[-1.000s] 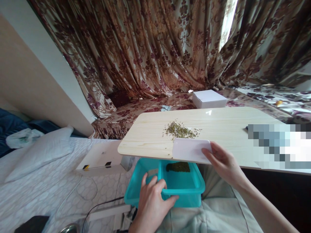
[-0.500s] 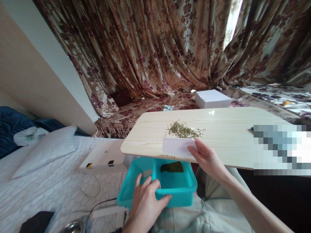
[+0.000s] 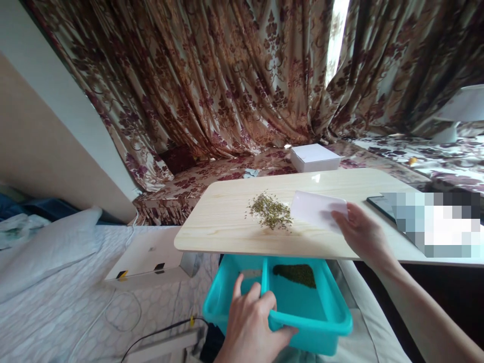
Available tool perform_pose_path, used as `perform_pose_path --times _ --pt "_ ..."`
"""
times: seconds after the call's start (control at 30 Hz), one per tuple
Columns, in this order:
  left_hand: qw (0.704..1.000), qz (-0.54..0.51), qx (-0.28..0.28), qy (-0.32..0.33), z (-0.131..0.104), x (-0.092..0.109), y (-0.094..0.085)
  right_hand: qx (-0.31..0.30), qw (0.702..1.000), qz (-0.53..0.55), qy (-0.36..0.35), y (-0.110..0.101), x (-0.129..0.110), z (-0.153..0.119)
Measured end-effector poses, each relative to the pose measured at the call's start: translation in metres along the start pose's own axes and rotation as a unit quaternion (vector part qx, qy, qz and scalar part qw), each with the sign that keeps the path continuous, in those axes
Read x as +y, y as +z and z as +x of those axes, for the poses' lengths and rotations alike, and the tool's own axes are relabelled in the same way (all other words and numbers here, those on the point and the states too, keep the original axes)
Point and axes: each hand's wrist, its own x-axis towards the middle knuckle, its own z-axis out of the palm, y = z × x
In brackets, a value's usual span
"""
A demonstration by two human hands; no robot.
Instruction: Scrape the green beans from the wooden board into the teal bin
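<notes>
My right hand (image 3: 363, 234) pinches the right end of a flat white plastic scraper (image 3: 315, 207), tilted over the light wooden tabletop (image 3: 223, 222). Just left of the scraper's edge lies a loose heap of small green beans (image 3: 270, 209), like mung beans. Below the table's near edge, my left hand (image 3: 251, 317) grips the front rim of a teal bin (image 3: 310, 320), fingers over the rim and thumb outside. A divider splits this bin. Its right compartment holds a patch of dark green beans (image 3: 298, 275); something pale lies in the left one, partly behind my fingers.
A blurred-out device (image 3: 381, 206) lies on the table's right side. Behind the table stands a white box (image 3: 315, 157) on a patterned surface, before floral curtains (image 3: 227, 75). Left are a bed with a pillow (image 3: 56, 252), a white case (image 3: 151, 257) and a cable (image 3: 159, 330).
My right hand has moved the scraper from the table's near edge to the right side of the bean heap. My left hand still holds the bin. The view has shifted to the right.
</notes>
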Motion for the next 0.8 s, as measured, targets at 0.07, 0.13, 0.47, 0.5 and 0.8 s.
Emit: perform_pose_path --times 0.07,0.13,0.47,0.5,0.8 --pt "1.0 -0.007 -0.001 0.011 0.001 0.001 0.005 -0.002 1.0 -0.002 -0.003 0.0 0.003 0.0" --pt "1.0 -0.005 -0.002 0.013 0.0 0.0 0.007 -0.005 1.0 -0.005 -0.002 0.002 0.005 0.0" --pt "1.0 0.015 0.004 0.001 -0.004 -0.008 0.008 -0.052 0.996 0.067 0.029 0.01 0.002 -0.003" --pt "1.0 0.016 0.004 0.0 -0.003 -0.008 0.007 -0.056 0.995 0.074 0.029 0.009 0.0 -0.004" --pt "1.0 0.024 0.004 -0.003 -0.003 -0.003 0.004 -0.03 0.998 0.056 0.028 0.01 0.007 0.001"
